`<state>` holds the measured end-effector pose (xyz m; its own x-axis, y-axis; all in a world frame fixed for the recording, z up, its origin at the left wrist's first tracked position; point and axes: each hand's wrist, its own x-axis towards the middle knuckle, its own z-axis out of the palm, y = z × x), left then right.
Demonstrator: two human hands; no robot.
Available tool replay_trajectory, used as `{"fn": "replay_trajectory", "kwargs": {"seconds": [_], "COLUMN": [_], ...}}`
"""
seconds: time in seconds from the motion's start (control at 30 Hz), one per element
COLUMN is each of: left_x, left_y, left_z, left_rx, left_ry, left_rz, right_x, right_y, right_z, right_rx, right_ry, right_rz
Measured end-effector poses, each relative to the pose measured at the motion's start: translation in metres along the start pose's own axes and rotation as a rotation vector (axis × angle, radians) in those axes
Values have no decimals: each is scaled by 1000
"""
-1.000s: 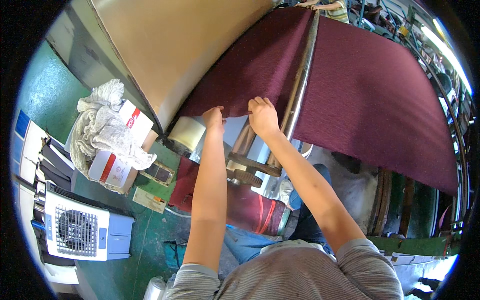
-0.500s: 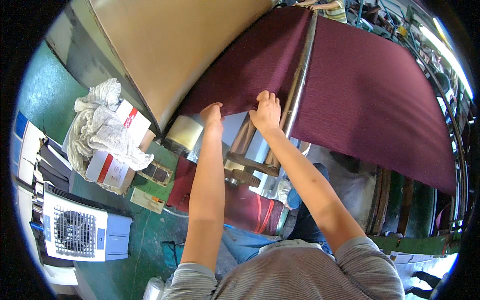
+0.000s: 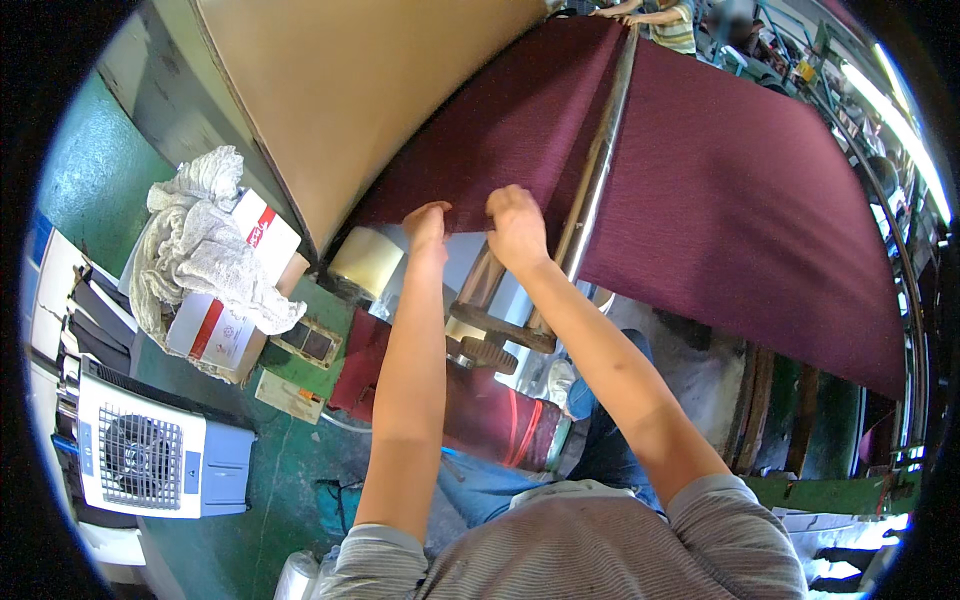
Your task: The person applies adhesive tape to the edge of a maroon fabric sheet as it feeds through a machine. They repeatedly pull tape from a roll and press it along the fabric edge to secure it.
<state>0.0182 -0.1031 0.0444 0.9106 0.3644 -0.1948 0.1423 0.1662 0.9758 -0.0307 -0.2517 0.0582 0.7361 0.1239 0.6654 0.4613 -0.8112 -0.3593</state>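
I see both hands, left hand [image 3: 428, 222] and right hand [image 3: 517, 226], pinching maroon fabric [image 3: 520, 130] edge beside steel roller [image 3: 598, 165].

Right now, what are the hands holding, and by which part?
Both the left hand and right hand grip the maroon fabric along its near edge.

One cardboard box, left of the hands.
White cardboard box [image 3: 225, 300] with red stripes sits at left on the green floor, half-covered by white rags [image 3: 200, 240]; flat label-like card [image 3: 290, 395] lies just right of it.
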Motion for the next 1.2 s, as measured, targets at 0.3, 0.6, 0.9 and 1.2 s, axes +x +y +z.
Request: {"fn": "replay_trajectory", "kwargs": {"seconds": [0.3, 0.6, 0.9, 1.2], "left_x": [13, 7, 5, 1], "left_y": [-6, -12, -2, -9], "left_z": [-5, -1, -5, 0], "left_rx": [-116, -138, -49, -56], "left_ry": [89, -34, 137, -190], "left_rz": [-82, -28, -19, -37], "right_x": [-3, 3, -4, 0], "right_y": [-2, -5, -1, -3], "right_z": [7, -14, 2, -2], "right_rx": [-36, -55, -52, 127], "right_ry": [-37, -119, -77, -29], "right_rz": [-227, 40, -115, -52]}}
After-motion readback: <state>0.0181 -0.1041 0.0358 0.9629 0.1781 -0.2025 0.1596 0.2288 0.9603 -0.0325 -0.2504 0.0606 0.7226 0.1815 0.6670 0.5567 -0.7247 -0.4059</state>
